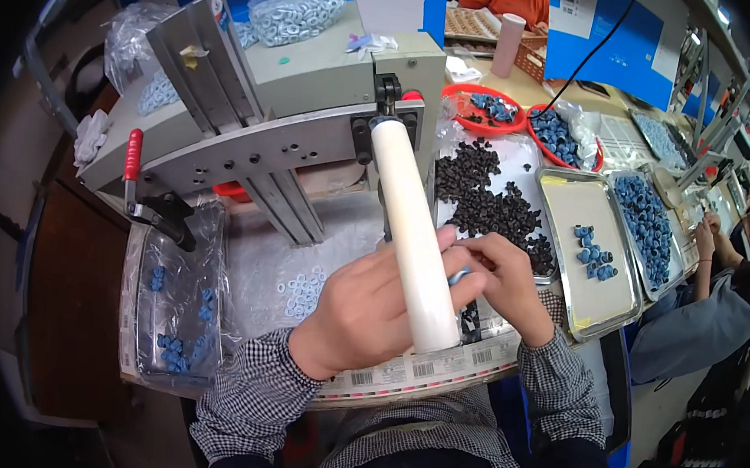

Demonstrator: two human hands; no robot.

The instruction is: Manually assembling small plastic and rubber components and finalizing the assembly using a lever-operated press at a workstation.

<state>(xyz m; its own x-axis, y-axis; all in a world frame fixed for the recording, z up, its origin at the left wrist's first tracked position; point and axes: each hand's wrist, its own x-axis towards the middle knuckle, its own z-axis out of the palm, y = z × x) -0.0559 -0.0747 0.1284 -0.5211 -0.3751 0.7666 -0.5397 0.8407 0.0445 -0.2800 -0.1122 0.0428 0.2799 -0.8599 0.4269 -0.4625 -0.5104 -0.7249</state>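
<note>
My left hand (370, 308) and my right hand (506, 282) meet just behind a long white lever handle (414, 237) of a grey press machine (315, 91). Between the fingertips of both hands sits a small blue part (459, 277), mostly hidden by the handle. A pile of small black parts (495, 199) lies on a white tray right beyond my right hand. Small white rings (302, 288) are scattered on the plastic sheet left of my left hand.
Steel trays hold blue caps: a few (596, 249) and a fuller one (650, 223). Red bowls of blue parts (488, 107) stand behind. A clear bag with blue parts (178, 307) lies left. Another person's arm (708, 318) is at right. A bag of white rings (295, 11) tops the machine.
</note>
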